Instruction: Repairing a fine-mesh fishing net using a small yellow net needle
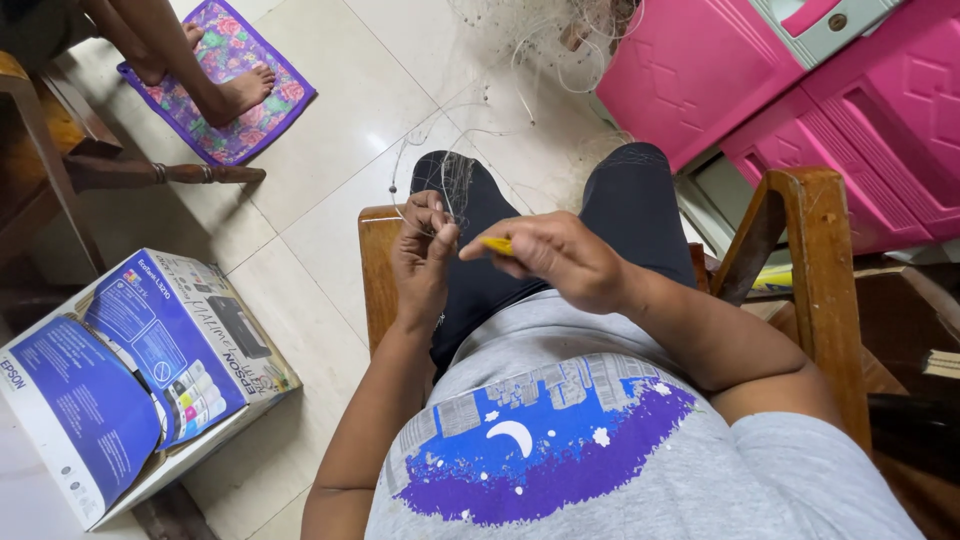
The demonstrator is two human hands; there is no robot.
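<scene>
Fishing net (470,150), one yellow tool (497,244), right hand (560,258), left hand (425,250) pinching mesh

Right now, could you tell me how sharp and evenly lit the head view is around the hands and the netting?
In the head view, soft daylight puts glare on the floor tiles; the left hand and right hand with the yellow tool are fairly sharp; the thin netting nearly vanishes against the pale floor; the wide lens bends the edges.

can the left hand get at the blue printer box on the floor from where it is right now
Probably yes, with a lean. The left hand is pinching fine net thread over the lap, so it is busy. The blue box sits on the floor on that same side, with nothing standing between them.
</scene>
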